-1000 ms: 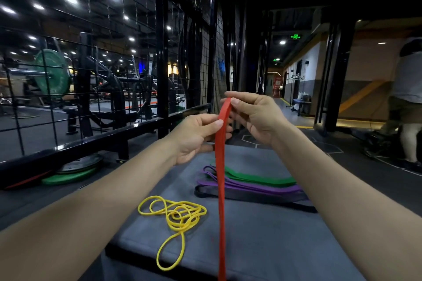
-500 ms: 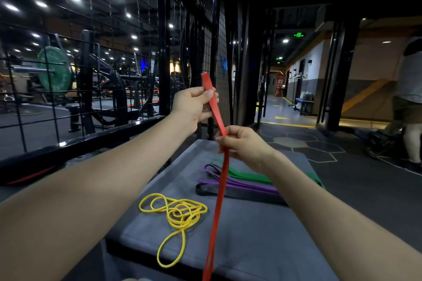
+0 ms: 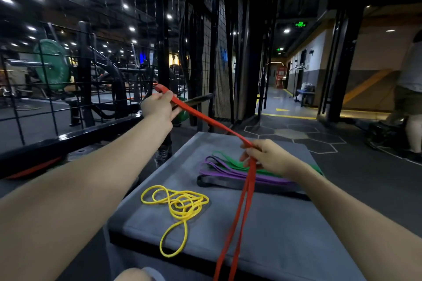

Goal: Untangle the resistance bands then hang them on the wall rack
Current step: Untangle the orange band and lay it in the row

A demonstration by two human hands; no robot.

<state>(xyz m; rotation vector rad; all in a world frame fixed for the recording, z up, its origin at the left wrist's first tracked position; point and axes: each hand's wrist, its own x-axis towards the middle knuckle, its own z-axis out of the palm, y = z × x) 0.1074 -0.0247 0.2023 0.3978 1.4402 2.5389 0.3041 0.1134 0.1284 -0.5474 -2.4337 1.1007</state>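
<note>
Stretching red band [image 3: 205,118] between hands above grey pad [image 3: 262,246]: left hand [image 3: 158,106] pinches end at 10 o'clock, right hand [image 3: 266,155] pinches middle, tail hanging toward 6. Advice: slide right hand down, feel for twists. Yellow band [image 3: 180,206] still tangled.

Matt rubbery red band [image 3: 230,230]; matt grey cloth-like pad [image 3: 285,235]; black metal mesh [image 3: 219,52].

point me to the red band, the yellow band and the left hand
red band [image 3: 206,120], head view, on the taut stretch between the two hands
yellow band [image 3: 180,206], head view, on the tangled coils lying on the grey pad
left hand [image 3: 157,106], head view, on the back of the hand
</note>
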